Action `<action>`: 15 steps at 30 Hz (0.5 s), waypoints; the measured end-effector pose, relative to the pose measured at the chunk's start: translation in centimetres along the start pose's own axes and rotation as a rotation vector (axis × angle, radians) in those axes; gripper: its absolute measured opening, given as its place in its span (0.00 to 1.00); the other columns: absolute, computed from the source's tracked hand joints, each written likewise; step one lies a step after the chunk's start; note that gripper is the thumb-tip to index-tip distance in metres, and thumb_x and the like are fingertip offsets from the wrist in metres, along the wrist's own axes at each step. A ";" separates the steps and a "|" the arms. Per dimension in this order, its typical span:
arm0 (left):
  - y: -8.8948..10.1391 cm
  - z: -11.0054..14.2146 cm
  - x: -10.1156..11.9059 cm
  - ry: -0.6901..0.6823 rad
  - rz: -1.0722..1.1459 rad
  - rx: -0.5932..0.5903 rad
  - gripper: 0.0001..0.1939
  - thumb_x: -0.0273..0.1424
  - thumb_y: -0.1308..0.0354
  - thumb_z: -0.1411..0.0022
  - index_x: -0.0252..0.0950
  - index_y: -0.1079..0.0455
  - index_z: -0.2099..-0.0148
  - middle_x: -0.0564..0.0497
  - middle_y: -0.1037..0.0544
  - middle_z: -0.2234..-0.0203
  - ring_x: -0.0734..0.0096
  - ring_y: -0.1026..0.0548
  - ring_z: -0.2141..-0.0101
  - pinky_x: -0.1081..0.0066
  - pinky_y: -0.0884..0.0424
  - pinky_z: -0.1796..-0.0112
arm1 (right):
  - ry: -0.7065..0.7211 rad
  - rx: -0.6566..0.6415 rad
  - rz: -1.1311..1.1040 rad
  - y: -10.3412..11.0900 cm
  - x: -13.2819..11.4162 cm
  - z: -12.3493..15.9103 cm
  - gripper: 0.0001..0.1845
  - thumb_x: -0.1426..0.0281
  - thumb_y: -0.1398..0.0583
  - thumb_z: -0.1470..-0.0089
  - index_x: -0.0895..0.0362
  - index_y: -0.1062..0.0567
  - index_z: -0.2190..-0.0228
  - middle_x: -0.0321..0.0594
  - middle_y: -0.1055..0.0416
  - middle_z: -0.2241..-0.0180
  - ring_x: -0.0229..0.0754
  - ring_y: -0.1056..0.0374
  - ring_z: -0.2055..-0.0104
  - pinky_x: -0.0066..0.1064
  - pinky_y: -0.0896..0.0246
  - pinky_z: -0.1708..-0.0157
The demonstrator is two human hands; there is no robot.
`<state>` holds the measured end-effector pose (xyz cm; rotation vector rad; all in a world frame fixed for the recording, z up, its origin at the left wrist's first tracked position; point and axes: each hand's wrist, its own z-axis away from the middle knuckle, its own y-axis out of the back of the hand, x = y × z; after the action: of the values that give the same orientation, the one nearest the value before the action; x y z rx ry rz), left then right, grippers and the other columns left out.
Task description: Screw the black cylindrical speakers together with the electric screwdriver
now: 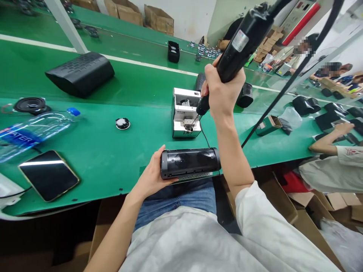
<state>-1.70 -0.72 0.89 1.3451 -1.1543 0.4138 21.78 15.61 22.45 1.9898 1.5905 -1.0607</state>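
A pale shirt (181, 241) fills the foreground of the head view as a worker at a green tabletop (99, 143) steadies a black speaker casing (191, 161) in the left hand (150, 175) and grips a power screwdriver (241, 41) in the right hand (225, 92). The left fingers curl around the casing's left end, parted only by its thickness; the right fingers are wrapped firmly about the tool's barrel. The work appears caught mid-step: the screwdriver's tip is at the front of a white screw feeder (185, 112), apart from the casing, whose front already looks closed in. What is fastened and what is left is too small to tell. The casing sits at the tabletop's near edge, above the lap (195, 196); whether it rests there or is held clear cannot be told. It is long and glossy, with matte dark caps at both ends, a perforated face and small notches along its lower edge. At left are a phone (49, 175), a plastic bottle (36, 130) and a small round part (123, 123), with a larger black shell (81, 73) beyond; at far right, a co-worker's hand (342, 129) is among black parts (326, 121).
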 end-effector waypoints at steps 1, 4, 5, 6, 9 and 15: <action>0.0 0.0 0.0 -0.002 -0.001 0.002 0.69 0.36 0.19 0.41 0.52 0.64 0.15 0.37 0.33 0.28 0.38 0.26 0.31 0.41 0.26 0.32 | -0.007 0.004 0.001 -0.2 0.1 0.0 0.33 0.39 0.26 0.52 0.45 0.37 0.67 0.21 0.40 0.78 0.34 0.49 0.81 0.35 0.50 0.81; 0.0 -0.1 0.2 -0.020 -0.005 0.003 0.68 0.37 0.20 0.40 0.51 0.65 0.15 0.36 0.34 0.28 0.39 0.27 0.30 0.42 0.27 0.32 | 0.038 0.003 0.009 -0.6 0.2 0.2 0.24 0.47 0.28 0.44 0.45 0.35 0.68 0.21 0.41 0.78 0.33 0.48 0.81 0.34 0.49 0.81; 0.0 -0.2 0.2 -0.026 -0.005 0.001 0.68 0.37 0.20 0.39 0.51 0.65 0.15 0.36 0.34 0.28 0.39 0.27 0.30 0.43 0.27 0.31 | 0.063 -0.002 -0.001 -0.6 0.0 0.3 0.20 0.53 0.30 0.42 0.46 0.34 0.68 0.22 0.41 0.78 0.33 0.47 0.82 0.34 0.49 0.82; 0.0 -0.2 0.2 -0.031 -0.006 0.001 0.68 0.38 0.20 0.39 0.51 0.65 0.15 0.36 0.34 0.28 0.39 0.27 0.30 0.43 0.27 0.31 | 0.082 -0.007 -0.018 -0.6 -0.1 0.4 0.16 0.58 0.31 0.42 0.46 0.33 0.68 0.22 0.41 0.78 0.33 0.45 0.83 0.35 0.49 0.82; 0.1 -0.2 0.2 -0.041 -0.009 0.003 0.68 0.39 0.20 0.39 0.49 0.64 0.14 0.36 0.34 0.28 0.38 0.28 0.29 0.43 0.28 0.31 | 0.101 -0.017 -0.073 -0.4 -0.5 0.6 0.10 0.67 0.34 0.44 0.46 0.32 0.69 0.24 0.40 0.78 0.37 0.43 0.85 0.38 0.48 0.84; -0.1 -0.2 -0.3 -0.067 -0.004 0.007 0.69 0.40 0.20 0.39 0.47 0.66 0.14 0.33 0.40 0.23 0.36 0.34 0.25 0.41 0.30 0.29 | 0.029 -0.058 -0.016 0.5 -1.4 1.5 0.09 0.61 0.32 0.48 0.41 0.29 0.70 0.25 0.40 0.78 0.39 0.46 0.83 0.40 0.47 0.82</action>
<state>-1.61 -0.46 0.64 1.3760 -1.2059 0.3733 21.70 13.46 22.48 1.9658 1.6354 -0.9842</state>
